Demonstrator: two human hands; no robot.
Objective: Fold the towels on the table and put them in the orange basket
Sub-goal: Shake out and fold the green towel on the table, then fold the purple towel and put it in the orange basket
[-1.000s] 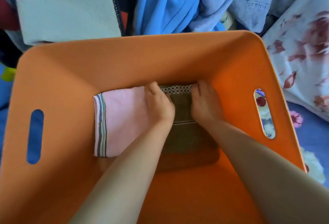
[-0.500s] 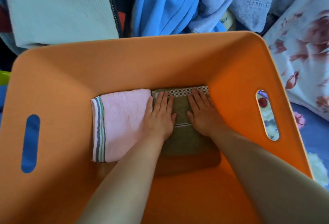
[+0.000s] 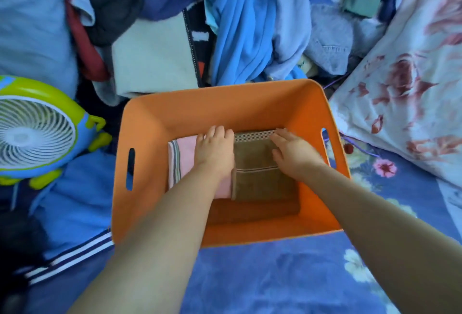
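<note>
Both hands lie flat, fingers spread: left hand [image 3: 215,150] on the pink towel [image 3: 183,161], right hand [image 3: 291,155] on the brown towel [image 3: 255,173] inside the orange basket [image 3: 225,103]. Press evenly so the folds stay square.

A single head-worn wide-angle view looks forward and steeply down from above the person's shoulders, with both forearms running in from the bottom edge toward the centre. It sits fairly near the basket [image 3: 240,103], which fills the middle of the frame, while the bedding [image 3: 275,276] lies below and the clothes pile [image 3: 240,26] across the top. The edges bend and blur.
</note>
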